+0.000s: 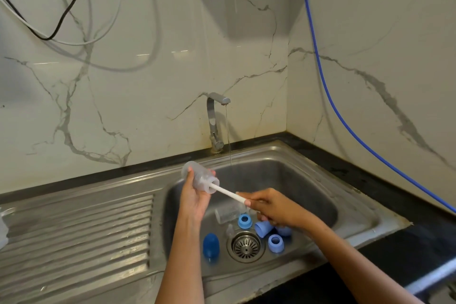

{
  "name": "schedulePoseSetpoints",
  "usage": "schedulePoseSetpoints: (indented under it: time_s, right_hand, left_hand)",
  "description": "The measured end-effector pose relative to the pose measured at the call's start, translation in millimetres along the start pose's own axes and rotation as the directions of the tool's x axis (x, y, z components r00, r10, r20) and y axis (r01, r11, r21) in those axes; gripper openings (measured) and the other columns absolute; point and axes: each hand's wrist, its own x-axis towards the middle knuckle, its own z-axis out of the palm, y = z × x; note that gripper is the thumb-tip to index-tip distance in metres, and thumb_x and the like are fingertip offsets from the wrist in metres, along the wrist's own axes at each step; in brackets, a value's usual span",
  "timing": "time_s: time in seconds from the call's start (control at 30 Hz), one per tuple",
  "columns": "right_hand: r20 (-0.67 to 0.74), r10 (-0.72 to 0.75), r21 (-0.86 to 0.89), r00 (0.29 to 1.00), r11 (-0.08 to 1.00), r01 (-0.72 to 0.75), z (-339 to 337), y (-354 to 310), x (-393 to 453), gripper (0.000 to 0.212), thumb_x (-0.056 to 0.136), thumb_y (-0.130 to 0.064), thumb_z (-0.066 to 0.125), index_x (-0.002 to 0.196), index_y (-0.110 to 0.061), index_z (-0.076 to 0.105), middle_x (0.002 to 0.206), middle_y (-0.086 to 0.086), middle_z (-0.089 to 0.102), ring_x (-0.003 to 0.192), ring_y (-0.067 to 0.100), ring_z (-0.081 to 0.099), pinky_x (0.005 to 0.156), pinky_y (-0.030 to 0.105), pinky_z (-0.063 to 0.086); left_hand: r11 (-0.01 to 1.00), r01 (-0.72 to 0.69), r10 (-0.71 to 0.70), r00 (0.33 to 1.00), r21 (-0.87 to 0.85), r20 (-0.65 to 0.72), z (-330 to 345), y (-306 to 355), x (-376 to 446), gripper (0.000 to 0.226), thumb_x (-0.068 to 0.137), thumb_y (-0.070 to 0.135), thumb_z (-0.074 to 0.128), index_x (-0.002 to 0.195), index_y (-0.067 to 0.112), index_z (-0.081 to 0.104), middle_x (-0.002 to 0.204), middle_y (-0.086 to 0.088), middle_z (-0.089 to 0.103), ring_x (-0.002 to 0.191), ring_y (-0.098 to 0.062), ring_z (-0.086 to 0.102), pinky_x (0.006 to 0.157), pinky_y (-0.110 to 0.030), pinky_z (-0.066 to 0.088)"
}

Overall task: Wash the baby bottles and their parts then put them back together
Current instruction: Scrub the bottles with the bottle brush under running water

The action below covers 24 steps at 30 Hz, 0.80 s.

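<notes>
The left hand [196, 195] wraps round a clear baby bottle [199, 178], held over the sink [308, 175]. The right hand [271, 207] pinches the white brush handle [228, 192], poked inside. This looks like scrubbing. Next, rinse under the tap [217, 121]; blue rings [245, 221] wait below.

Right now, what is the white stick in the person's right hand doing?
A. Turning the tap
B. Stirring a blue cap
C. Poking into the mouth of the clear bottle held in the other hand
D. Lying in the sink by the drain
C: the right hand grips the white stick, whose far end goes into the open mouth of the clear bottle gripped by the left hand above the sink.
</notes>
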Motion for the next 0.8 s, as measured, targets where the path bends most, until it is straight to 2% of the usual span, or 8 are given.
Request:
schedulePoseSetpoints:
  time_s: [0.07, 0.2, 0.3, 0.47, 0.53, 0.63, 0.7, 0.8]
  right_hand:
    - [-0.086, -0.080, -0.286, 0.993, 0.957, 0.052, 1, 1, 4, 0.034, 0.099, -0.030, 0.051, 0.132, -0.035, 0.057, 0.070, -0.014, 0.063, 0.058, 0.008, 0.043, 0.056, 0.024, 0.041]
    - [0.179, 0.088, 0.129, 0.980, 0.985, -0.112, -22, 5, -9, 0.028, 0.097, -0.032, 0.054, 0.122, -0.041, 0.063, 0.060, 0.001, 0.047, 0.045, 0.007, 0.034, 0.036, 0.017, 0.028]
    - [0.233, 0.143, 0.098, 0.962, 0.981, -0.169, -44, 8, -16, 0.021, 0.096, -0.035, 0.055, 0.095, -0.049, 0.071, 0.053, -0.001, 0.039, 0.040, 0.007, 0.028, 0.035, 0.017, 0.024]
    - [0.005, -0.044, -0.393, 0.999, 0.919, 0.042, -18, 7, -2, 0.028, 0.098, -0.034, 0.051, 0.123, -0.037, 0.064, 0.066, -0.004, 0.061, 0.052, 0.003, 0.049, 0.054, 0.018, 0.043]
    - [-0.046, -0.125, -0.622, 0.991, 0.780, 0.069, -4, 7, 4, 0.035, 0.100, -0.033, 0.045, 0.134, -0.039, 0.053, 0.087, 0.004, 0.069, 0.071, 0.014, 0.059, 0.072, 0.030, 0.049]
    - [-0.111, -0.133, -0.752, 0.985, 0.659, 0.005, 12, 8, 8, 0.041, 0.103, -0.035, 0.038, 0.143, -0.039, 0.040, 0.091, 0.010, 0.067, 0.075, 0.023, 0.058, 0.071, 0.037, 0.048]
    - [-0.074, -0.107, -0.661, 0.992, 0.750, 0.032, 15, 5, 5, 0.039, 0.102, -0.032, 0.040, 0.141, -0.035, 0.045, 0.085, 0.006, 0.067, 0.066, 0.017, 0.053, 0.066, 0.035, 0.048]
    - [0.091, 0.050, -0.091, 0.995, 0.995, -0.042, -8, 7, -5, 0.032, 0.099, -0.030, 0.049, 0.130, -0.034, 0.058, 0.056, -0.009, 0.052, 0.045, 0.006, 0.039, 0.043, 0.024, 0.036]
  left_hand:
    - [0.997, -0.035, 0.040, 0.997, 0.075, -0.062, 0, -1, 2, 0.040, 0.096, 0.026, 0.051, 0.129, 0.008, 0.038, 0.101, -0.019, 0.053, 0.088, -0.025, 0.057, 0.063, -0.034, 0.057]
    - [0.988, -0.005, 0.020, 0.995, 0.154, -0.099, -5, 8, 2, 0.055, 0.097, 0.032, 0.049, 0.142, 0.007, 0.031, 0.107, -0.019, 0.055, 0.092, -0.028, 0.059, 0.068, -0.038, 0.056]
    - [0.974, 0.014, 0.012, 0.994, 0.228, -0.110, -5, 10, -2, 0.060, 0.095, 0.031, 0.052, 0.143, 0.003, 0.032, 0.110, -0.020, 0.058, 0.090, -0.028, 0.062, 0.065, -0.036, 0.059]
    - [0.877, -0.159, 0.269, 0.944, 0.453, -0.190, -4, 5, 1, 0.056, 0.096, 0.028, 0.052, 0.143, 0.003, 0.033, 0.134, -0.024, 0.048, 0.101, -0.026, 0.054, 0.076, -0.034, 0.054]
    - [0.844, -0.174, 0.301, 0.937, 0.507, -0.179, -1, -3, 0, 0.054, 0.097, 0.027, 0.051, 0.141, 0.001, 0.034, 0.125, -0.023, 0.050, 0.095, -0.023, 0.055, 0.062, -0.027, 0.056]
    - [0.853, -0.138, 0.256, 0.951, 0.503, -0.173, 4, -12, -3, 0.052, 0.098, 0.028, 0.050, 0.138, -0.003, 0.036, 0.110, -0.021, 0.052, 0.090, -0.026, 0.055, 0.067, -0.031, 0.053]
    - [0.868, -0.111, 0.215, 0.962, 0.484, -0.166, 2, -9, -3, 0.050, 0.098, 0.029, 0.049, 0.134, -0.004, 0.039, 0.098, -0.017, 0.056, 0.081, -0.023, 0.057, 0.068, -0.032, 0.052]
    - [0.935, -0.019, 0.079, 0.985, 0.355, -0.156, -4, 1, -3, 0.052, 0.099, 0.032, 0.046, 0.135, -0.004, 0.038, 0.092, -0.017, 0.058, 0.078, -0.025, 0.059, 0.065, -0.033, 0.056]
